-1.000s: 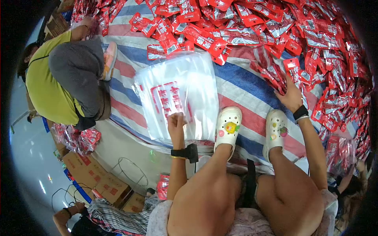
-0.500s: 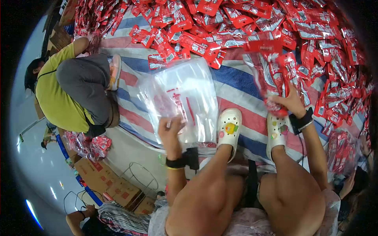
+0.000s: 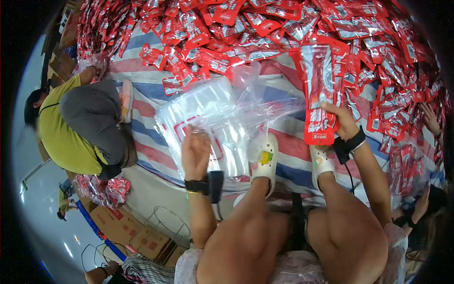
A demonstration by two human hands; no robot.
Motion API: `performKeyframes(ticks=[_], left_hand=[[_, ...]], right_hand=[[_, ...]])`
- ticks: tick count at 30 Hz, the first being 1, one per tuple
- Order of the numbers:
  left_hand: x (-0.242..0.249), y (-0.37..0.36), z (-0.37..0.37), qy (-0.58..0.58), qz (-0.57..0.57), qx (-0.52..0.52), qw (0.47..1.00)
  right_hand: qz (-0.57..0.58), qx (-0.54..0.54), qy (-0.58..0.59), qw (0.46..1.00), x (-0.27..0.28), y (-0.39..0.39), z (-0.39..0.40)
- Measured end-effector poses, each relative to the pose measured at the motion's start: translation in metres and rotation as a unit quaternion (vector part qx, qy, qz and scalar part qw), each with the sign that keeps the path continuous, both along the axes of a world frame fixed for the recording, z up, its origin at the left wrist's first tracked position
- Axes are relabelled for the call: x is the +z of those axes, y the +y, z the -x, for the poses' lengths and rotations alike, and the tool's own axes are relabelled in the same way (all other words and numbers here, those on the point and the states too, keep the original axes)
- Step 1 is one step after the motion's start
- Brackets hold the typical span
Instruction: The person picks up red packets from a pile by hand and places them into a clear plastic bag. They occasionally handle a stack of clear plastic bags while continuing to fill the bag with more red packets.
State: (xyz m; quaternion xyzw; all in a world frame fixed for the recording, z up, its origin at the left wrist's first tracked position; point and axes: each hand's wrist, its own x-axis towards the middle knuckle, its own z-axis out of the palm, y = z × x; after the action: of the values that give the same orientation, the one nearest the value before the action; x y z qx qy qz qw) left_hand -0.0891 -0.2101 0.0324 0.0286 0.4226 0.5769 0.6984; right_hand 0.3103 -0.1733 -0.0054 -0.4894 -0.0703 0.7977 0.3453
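My right hand (image 3: 343, 120) is closed round the lower part of several red-and-silver packets (image 3: 318, 80), held upright together above the striped sheet. My left hand (image 3: 196, 150) is over the lower left of a stack of clear plastic bags (image 3: 234, 154) with red print. Its fingers are bent and partly blurred, closed on the film of a clear plastic bag (image 3: 255, 111). This loose bag spreads from near my left hand toward the held packets.
Many red packets (image 3: 265, 23) lie heaped across a striped sheet (image 3: 293, 130). A person in a yellow top (image 3: 66, 137) crouches at left. Another person's hand (image 3: 430, 118) is at far right. Cardboard boxes (image 3: 111, 220) and a wire frame (image 3: 165, 222) stand at lower left.
The packets in my right hand have turned more upright and face me. A clear bag has lifted off the stack and spread to the right. My left hand has shifted slightly left.
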Motion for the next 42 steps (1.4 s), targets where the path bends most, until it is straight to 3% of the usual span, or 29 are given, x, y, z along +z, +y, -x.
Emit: performKeyframes(ticks=[1, 3, 4, 5, 6, 7, 9, 11, 12, 15, 16, 17, 19, 21, 22, 23, 25, 26, 27, 31, 33, 35, 37, 38, 40, 41, 42], left_hand=[[0.013, 0.002, -0.007, -0.018, -0.023, -0.009, 1.000], [0.040, 0.000, -0.040, 0.162, 0.016, 0.026, 0.986], [0.044, -0.001, -0.050, 0.158, 0.015, 0.022, 0.987], [0.047, -0.002, -0.059, 0.365, -0.059, -0.073, 0.926], [0.050, -0.002, -0.064, 0.551, -0.128, -0.163, 0.809], [0.055, 0.004, -0.060, 0.700, -0.267, -0.282, 0.599], [0.061, 0.009, -0.080, 0.625, -0.214, -0.379, 0.648], [0.057, 0.021, -0.108, 0.624, -0.196, -0.384, 0.652], [0.061, 0.025, -0.123, 0.628, -0.196, -0.384, 0.648], [0.068, 0.032, -0.155, 0.619, -0.211, -0.394, 0.645], [0.074, 0.034, -0.164, 0.628, -0.222, -0.387, 0.638], [0.074, 0.034, -0.168, 0.638, -0.242, -0.388, 0.619], [0.072, 0.033, -0.176, 0.659, -0.282, -0.385, 0.581], [0.069, 0.024, -0.185, 0.681, -0.382, -0.461, 0.422], [0.066, 0.017, -0.186, 0.656, -0.419, -0.498, 0.382], [0.069, 0.014, -0.189, 0.654, -0.420, -0.499, 0.383], [0.075, 0.012, -0.198, 0.605, -0.493, -0.539, 0.316], [0.074, 0.009, -0.199, 0.589, -0.505, -0.540, 0.326], [0.074, 0.006, -0.201, 0.587, -0.510, -0.539, 0.325], [0.081, 0.010, -0.209, 0.551, -0.557, -0.504, 0.364], [0.080, 0.019, -0.208, 0.627, -0.499, -0.482, 0.354], [0.067, 0.022, -0.208, 0.648, -0.513, -0.427, 0.367], [0.067, 0.017, -0.208, 0.601, -0.584, -0.467, 0.282], [0.064, 0.007, -0.213, 0.584, -0.607, -0.464, 0.276], [0.071, -0.005, -0.227, 0.551, -0.636, -0.464, 0.277], [0.075, -0.007, -0.231, 0.516, -0.663, -0.466, 0.277], [0.080, -0.008, -0.234, 0.528, -0.646, -0.472, 0.286]], right_hand=[[0.002, -0.032, -0.001, 0.999, -0.001, -0.001, -0.004], [-0.061, -0.024, -0.055, 0.996, 0.005, -0.004, -0.007], [-0.085, -0.018, -0.060, 0.994, 0.008, -0.004, -0.009], [-0.086, -0.021, -0.063, 0.994, 0.012, -0.003, -0.011], [-0.114, -0.015, -0.091, 0.989, 0.017, -0.004, -0.013], [-0.141, -0.008, -0.117, 0.983, 0.023, -0.005, -0.016], [-0.138, 0.019, -0.119, 0.983, 0.039, -0.009, -0.022], [-0.205, 0.029, -0.144, 0.968, 0.051, -0.020, -0.024], [-0.175, 0.105, -0.093, 0.975, 0.057, -0.020, -0.027], [-0.186, 0.176, -0.018, 0.966, 0.053, -0.020, -0.013], [-0.187, 0.302, -0.030, 0.934, 0.032, -0.016, -0.019], [-0.172, 0.328, -0.003, 0.929, 0.019, -0.017, -0.018], [-0.224, 0.368, -0.066, 0.900, 0.005, -0.021, -0.021], [-0.266, 0.388, -0.085, 0.878, 0.009, -0.020, -0.028], [-0.310, 0.409, -0.103, 0.852, 0.011, -0.018, -0.031], [-0.308, 0.408, -0.104, 0.853, 0.011, -0.015, -0.036], [-0.282, 0.320, -0.051, 0.903, 0.012, -0.010, -0.047], [-0.272, 0.268, -0.040, 0.923, 0.013, -0.009, -0.052], [-0.158, 0.177, 0.021, 0.971, 0.012, -0.011, -0.057], [-0.132, 0.105, 0.004, 0.986, 0.005, -0.018, -0.053], [-0.115, 0.078, 0.029, 0.990, 0.012, -0.029, -0.051], [-0.171, 0.048, 0.293, 0.940, -0.001, -0.042, -0.056], [-0.134, -0.027, 0.387, 0.912, -0.017, -0.048, -0.047], [-0.117, -0.043, 0.256, 0.959, -0.020, -0.043, -0.045], [0.003, -0.134, 0.210, 0.968, -0.005, -0.017, -0.031], [-0.240, 0.011, 0.009, 0.971, -0.007, -0.013, -0.025], [-0.425, 0.083, -0.244, 0.868, -0.009, -0.009, -0.019]])
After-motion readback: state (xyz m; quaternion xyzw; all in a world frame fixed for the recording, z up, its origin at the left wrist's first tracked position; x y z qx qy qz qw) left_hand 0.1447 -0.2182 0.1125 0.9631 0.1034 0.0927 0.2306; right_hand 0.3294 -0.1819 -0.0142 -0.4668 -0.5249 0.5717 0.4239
